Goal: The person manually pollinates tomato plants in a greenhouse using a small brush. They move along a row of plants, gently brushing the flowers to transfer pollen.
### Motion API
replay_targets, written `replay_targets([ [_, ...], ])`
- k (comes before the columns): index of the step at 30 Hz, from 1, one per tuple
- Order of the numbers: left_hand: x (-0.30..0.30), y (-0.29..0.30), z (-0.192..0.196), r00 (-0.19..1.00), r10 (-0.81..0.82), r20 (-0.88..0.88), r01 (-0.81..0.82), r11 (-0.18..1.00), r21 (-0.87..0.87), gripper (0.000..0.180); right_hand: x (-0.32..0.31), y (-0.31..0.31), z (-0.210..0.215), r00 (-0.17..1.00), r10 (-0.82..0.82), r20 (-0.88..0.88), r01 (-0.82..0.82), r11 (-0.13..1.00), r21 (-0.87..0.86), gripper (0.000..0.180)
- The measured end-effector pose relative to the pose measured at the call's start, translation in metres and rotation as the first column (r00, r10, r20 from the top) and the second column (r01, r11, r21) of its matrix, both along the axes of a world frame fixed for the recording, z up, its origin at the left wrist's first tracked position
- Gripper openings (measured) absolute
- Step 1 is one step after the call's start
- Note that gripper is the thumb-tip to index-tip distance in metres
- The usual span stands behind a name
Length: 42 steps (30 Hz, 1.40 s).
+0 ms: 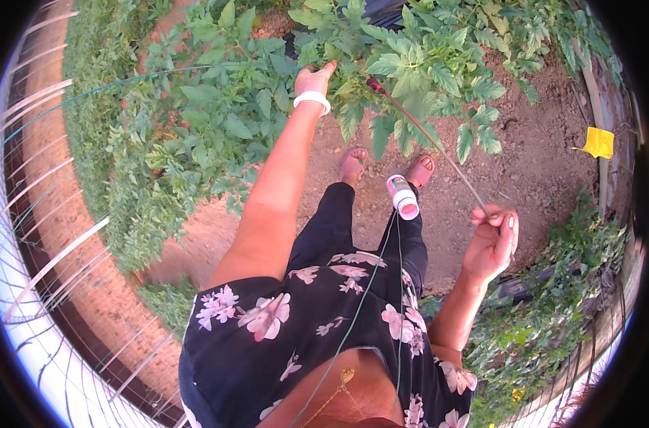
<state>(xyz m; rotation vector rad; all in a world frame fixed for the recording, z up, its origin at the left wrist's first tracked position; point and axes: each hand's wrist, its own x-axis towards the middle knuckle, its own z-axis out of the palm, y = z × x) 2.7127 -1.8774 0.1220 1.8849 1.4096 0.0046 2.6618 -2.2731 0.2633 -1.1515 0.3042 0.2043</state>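
Observation:
My left hand (315, 81), with a white band (312, 102) at its wrist, reaches forward into the leaves of a leafy green plant (403, 60) that looks like tomato. Its fingers look curled in, partly hidden by foliage; what they hold I cannot make out. My right hand (494, 244) is closed on the near end of a long thin stick (438, 145). The stick slants forward and left, and its dark red tip (375, 85) is beside the leaves, right of my left hand. A small open bottle (403, 197), white with a pink rim, hangs on cords in front of my legs.
Dense plants (217, 107) line the left and front, with more plants (545, 321) at the lower right. A green string (124, 82) crosses the left plants. Bare soil (531, 167) lies around my pink sandals (353, 164). A yellow tag (597, 143) hangs on a post at right.

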Motion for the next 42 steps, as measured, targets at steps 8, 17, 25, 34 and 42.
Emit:
replay_targets([
  [8, 0.007, 0.009, -0.031, 0.99, 0.079, 0.121, -0.085, 0.995, 0.047, 0.055, -0.006, -0.013, -0.006, 0.999, -0.032, -0.012, 0.032, 0.999, -0.001, 0.027],
  [17, -0.002, 0.012, -0.034, 0.959, 0.174, 0.224, -0.166, 0.985, -0.054, 0.047, -0.007, -0.021, -0.009, 1.0, -0.013, -0.021, 0.013, 1.0, -0.001, 0.026],
  [25, -0.013, 0.01, -0.046, 0.927, 0.244, 0.284, -0.208, 0.966, -0.151, 0.043, -0.007, -0.022, -0.008, 0.999, -0.012, -0.031, 0.012, 1.0, -0.006, 0.026],
  [34, -0.065, 0.013, -0.036, 0.851, 0.068, 0.52, 0.164, 0.907, -0.387, 0.027, -0.007, -0.021, -0.009, 0.998, -0.02, -0.054, 0.019, 1.0, -0.012, 0.027],
  [42, -0.094, -0.009, -0.014, 0.961, -0.261, -0.089, 0.274, 0.934, 0.228, 0.021, -0.005, -0.016, -0.01, 0.998, -0.009, -0.058, 0.009, 1.0, -0.01, 0.027],
])
